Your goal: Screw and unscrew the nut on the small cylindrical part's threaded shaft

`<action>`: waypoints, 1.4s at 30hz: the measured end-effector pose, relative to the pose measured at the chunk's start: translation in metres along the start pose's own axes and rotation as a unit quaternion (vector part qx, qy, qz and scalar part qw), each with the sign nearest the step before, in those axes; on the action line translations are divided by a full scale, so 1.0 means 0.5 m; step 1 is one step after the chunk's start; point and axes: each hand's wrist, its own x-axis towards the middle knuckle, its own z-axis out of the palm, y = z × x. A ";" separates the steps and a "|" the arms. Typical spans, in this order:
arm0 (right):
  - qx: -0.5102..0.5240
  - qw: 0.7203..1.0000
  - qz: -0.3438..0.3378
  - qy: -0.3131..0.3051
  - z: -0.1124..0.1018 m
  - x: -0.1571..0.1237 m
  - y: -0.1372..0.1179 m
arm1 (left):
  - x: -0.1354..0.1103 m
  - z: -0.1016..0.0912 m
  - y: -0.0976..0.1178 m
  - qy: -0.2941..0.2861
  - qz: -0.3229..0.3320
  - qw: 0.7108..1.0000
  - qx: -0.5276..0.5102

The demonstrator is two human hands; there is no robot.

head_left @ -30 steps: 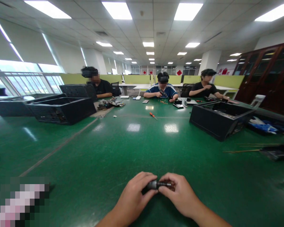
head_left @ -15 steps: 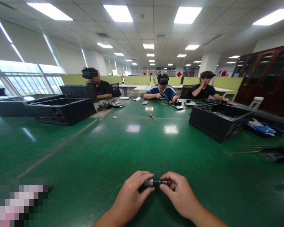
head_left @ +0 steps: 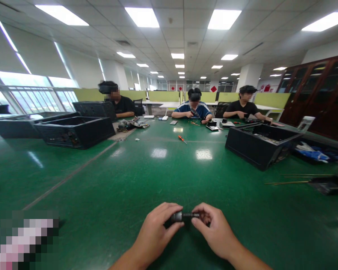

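Just above the near edge of the green table (head_left: 146,176) I hold a small dark tool with a grey metal collar and a thin threaded shaft (head_left: 183,216) between both hands. My left hand (head_left: 157,232) is closed round its thicker left end, thumb and fingers pinching the collar. My right hand (head_left: 214,232) is closed on the right end of the shaft, whose tip is hidden by the fingers. The two hands almost touch.
Open black computer cases stand at the left (head_left: 76,131) and right (head_left: 260,144). A red-handled screwdriver (head_left: 181,138) lies mid-table. Three people sit at the far side among small parts. Thin rods (head_left: 287,182) and a dark tray (head_left: 329,184) lie at right; a blurred patch covers the lower left.
My hands and the small tool have stayed almost in place, shifting slightly up in the view; a person at the far right has lowered a hand from the face.
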 end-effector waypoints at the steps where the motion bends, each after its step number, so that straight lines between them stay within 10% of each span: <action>1: 0.005 1.000 0.000 0.001 -0.001 0.001 0.001 | 0.002 -0.002 0.001 0.001 0.004 1.000 0.000; 11: 0.103 0.995 0.013 0.010 -0.007 0.008 0.014 | 0.005 -0.006 0.003 -0.001 -0.012 1.000 0.007; 18: 0.308 0.943 0.072 0.104 -0.017 0.030 0.025 | 0.011 -0.014 -0.025 0.030 -0.125 0.992 0.012; 36: 0.323 0.943 0.038 0.076 -0.021 0.038 0.009 | -0.131 -0.200 -0.152 0.052 -0.273 0.951 0.133; 42: 0.410 0.906 0.092 -0.050 0.008 0.022 0.002 | -0.077 -0.178 -0.038 0.181 -0.004 0.958 0.224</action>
